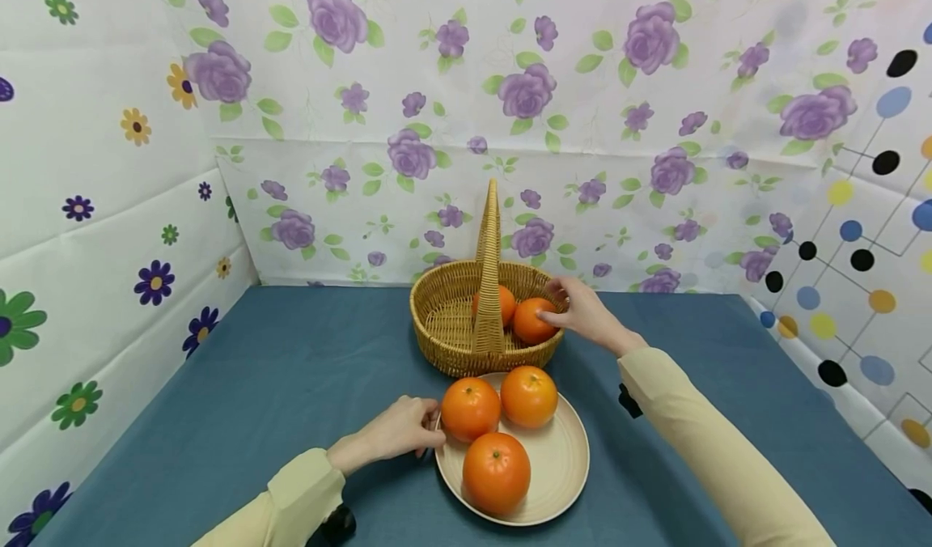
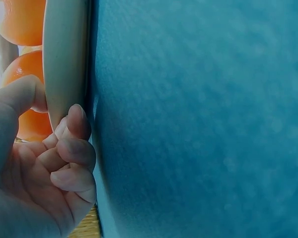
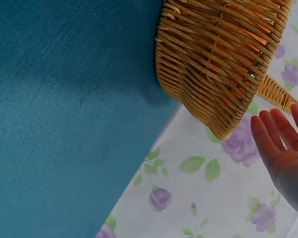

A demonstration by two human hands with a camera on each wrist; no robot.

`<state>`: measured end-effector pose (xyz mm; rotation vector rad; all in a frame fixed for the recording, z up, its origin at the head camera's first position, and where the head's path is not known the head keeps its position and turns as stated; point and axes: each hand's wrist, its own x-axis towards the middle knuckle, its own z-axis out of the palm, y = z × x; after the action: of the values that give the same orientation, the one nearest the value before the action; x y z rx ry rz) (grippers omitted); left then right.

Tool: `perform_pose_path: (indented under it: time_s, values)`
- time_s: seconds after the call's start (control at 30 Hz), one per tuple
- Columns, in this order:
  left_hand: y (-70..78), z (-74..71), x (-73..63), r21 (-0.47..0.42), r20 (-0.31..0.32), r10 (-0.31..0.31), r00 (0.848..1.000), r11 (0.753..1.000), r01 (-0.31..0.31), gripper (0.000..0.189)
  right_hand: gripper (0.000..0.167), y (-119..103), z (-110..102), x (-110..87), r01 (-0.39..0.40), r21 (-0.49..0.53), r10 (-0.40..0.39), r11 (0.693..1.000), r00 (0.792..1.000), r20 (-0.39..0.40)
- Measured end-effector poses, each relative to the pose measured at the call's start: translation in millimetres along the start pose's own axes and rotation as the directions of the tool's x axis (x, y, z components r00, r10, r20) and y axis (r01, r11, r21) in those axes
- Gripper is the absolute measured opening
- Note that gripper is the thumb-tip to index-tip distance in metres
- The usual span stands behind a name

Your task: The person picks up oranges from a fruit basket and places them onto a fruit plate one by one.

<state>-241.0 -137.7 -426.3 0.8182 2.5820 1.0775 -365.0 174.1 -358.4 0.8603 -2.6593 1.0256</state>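
Observation:
In the head view my left hand (image 1: 399,431) is at the left rim of a round cream plate (image 1: 561,474). The left wrist view shows its thumb (image 2: 30,94) over the rim and its fingers curled beneath, pinching the plate. On the plate lie three oranges, one in front (image 1: 497,473), one at back left (image 1: 470,409) and one at back right (image 1: 528,396). My right hand (image 1: 586,312) is over the right edge of a wicker basket (image 1: 444,345), fingers loosely extended beside an orange (image 1: 534,321); whether it touches the fruit I cannot tell. Another orange (image 1: 506,304) sits partly behind the basket handle.
The basket's tall arched handle (image 1: 489,264) rises at its middle, left of my right hand. A blue cloth (image 1: 328,353) covers the table. Flower-printed sheets (image 1: 408,207) stand behind and at the left, a dotted one (image 1: 859,288) at the right.

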Motion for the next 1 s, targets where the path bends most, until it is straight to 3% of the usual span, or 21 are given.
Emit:
perform_pose_path:
  time_s: [0.63, 1.0]
  values:
    - [1.2, 0.2, -0.7, 0.002, 0.010, -0.008, 1.000, 1.000, 0.008, 0.011, 0.057, 0.1, 11.4, 17.3, -0.014, -0.071, 0.021, 0.997, 0.995, 0.103]
    - [2.4, 0.0, -0.6, -0.007, 0.015, -0.007, 1.000, 1.000, 0.007, 0.010, 0.064, 1.1, 15.1, 24.1, -0.053, -0.159, 0.077, 0.986, 0.985, 0.152]
